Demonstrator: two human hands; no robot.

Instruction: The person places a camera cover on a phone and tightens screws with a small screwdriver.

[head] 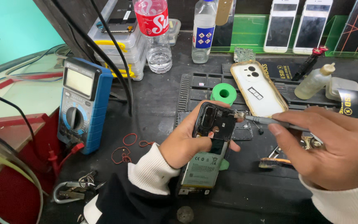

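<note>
My left hand (184, 141) grips an opened smartphone (208, 145) with its back off, so the dark board at the top and the grey-green battery (204, 168) below show. My right hand (332, 145) holds a thin grey tool (266, 120) like a pen. The tool's tip touches the phone's upper right corner, where a small metal part sits. A white phone back in a yellowed clear case (258, 88) lies just beyond the tip.
A blue multimeter (83, 103) with red leads stands to the left, with red rubber bands (125, 149) and keys (77, 186) near it. Two bottles (156, 37), a green tape roll (223, 93), a small dropper bottle (313, 81) and white phones (280, 25) fill the back of the black mat.
</note>
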